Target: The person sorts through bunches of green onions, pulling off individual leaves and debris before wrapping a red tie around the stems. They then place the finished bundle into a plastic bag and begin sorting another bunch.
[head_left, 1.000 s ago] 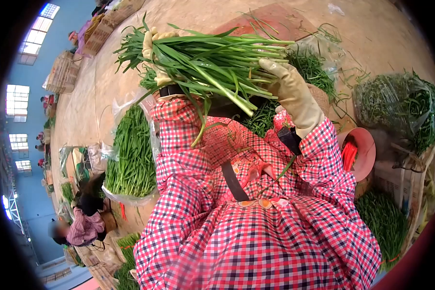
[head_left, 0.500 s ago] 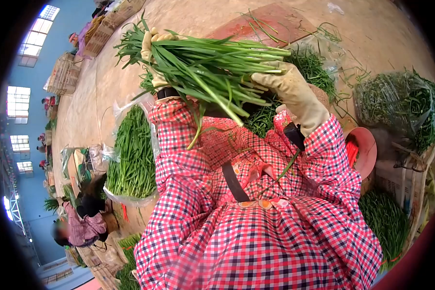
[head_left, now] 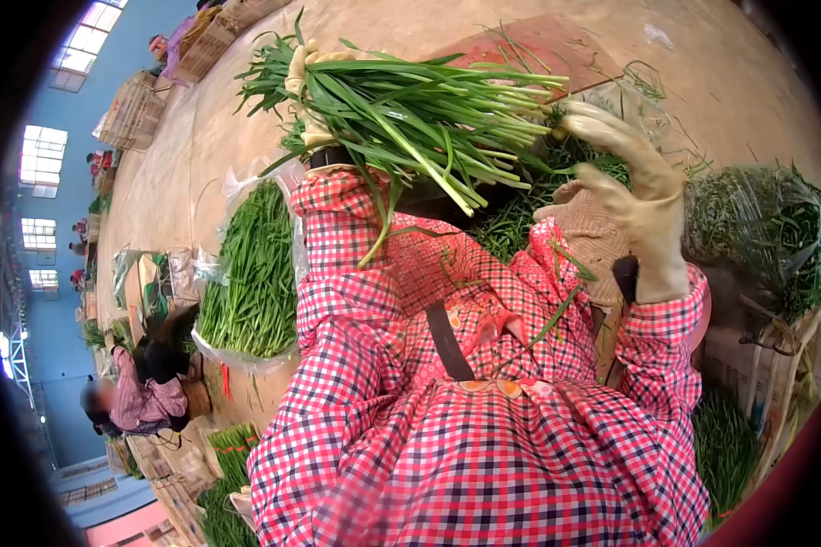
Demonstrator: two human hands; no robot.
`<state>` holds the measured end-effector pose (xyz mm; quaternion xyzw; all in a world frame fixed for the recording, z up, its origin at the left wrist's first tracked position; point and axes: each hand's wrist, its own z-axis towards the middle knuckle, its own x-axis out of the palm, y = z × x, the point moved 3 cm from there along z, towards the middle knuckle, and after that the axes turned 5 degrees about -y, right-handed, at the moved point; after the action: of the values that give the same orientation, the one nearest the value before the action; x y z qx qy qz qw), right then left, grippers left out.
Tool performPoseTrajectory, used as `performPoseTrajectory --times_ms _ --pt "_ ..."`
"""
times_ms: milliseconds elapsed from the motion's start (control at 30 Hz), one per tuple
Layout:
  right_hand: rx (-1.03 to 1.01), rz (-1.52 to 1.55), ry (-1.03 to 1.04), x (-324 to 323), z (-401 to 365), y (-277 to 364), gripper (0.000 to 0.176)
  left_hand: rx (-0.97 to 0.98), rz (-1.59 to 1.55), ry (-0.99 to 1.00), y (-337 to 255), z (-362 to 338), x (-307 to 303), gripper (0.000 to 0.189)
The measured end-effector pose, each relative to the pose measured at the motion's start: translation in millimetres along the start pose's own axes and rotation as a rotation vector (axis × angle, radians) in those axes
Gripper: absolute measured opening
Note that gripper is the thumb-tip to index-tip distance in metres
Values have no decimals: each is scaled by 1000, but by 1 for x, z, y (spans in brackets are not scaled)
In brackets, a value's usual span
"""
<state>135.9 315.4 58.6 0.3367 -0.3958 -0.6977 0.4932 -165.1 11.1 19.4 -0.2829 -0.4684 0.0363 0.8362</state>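
My left hand (head_left: 303, 84), in a pale glove, is wrapped round the leafy end of a bunch of garlic chives (head_left: 429, 114). The stems fan out to the right, their pale cut ends uneven, and a few leaves droop over my sleeve. Just right of those ends is my gloved right hand (head_left: 643, 196), fingers spread, thumb apart, with nothing in it. Loose green leaves (head_left: 511, 223) lie below the bunch, partly hidden by it. One long leaf (head_left: 556, 314) rests on my checked clothing.
To the left lies a plastic-lined pile of chives (head_left: 251, 273). A plastic-wrapped green bundle (head_left: 757, 223) stands at right, above more chives (head_left: 725, 438). A red mat (head_left: 529, 50) lies ahead. Another person (head_left: 146, 397) sits at far left beside crates.
My right hand has come off the stem ends, moved right and opened. The bunch stays in my left hand, shifted slightly right and up in view.
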Motion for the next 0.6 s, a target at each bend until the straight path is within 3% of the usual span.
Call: performPoseTrajectory --times_ms 100,167,200,300,333,400,467,533,600 --pt "-406 -100 158 52 26 26 46 -28 -22 -77 4 1 0 23" --pt "-413 -240 259 75 29 14 43 -9 -31 -95 6 3 3 24" --pt "-442 -320 260 78 28 8 29 -16 -21 -111 7 3 6 24" --pt "-453 -546 355 64 13 7 28 17 44 -178 6 -3 17 25" --pt "-407 -522 392 57 1 9 21 -25 -34 -85 1 0 5 26" --pt "-231 -605 939 38 -17 17 11 74 50 -79 -1 -4 3 27" --pt "-5 -316 878 15 -29 27 12 146 87 -91 0 -7 10 27" --pt "24 -241 718 10 -27 28 26 113 33 -134 1 -10 8 27" --pt "-326 -609 375 20 -8 37 30 66 26 -174 0 -11 -2 26"
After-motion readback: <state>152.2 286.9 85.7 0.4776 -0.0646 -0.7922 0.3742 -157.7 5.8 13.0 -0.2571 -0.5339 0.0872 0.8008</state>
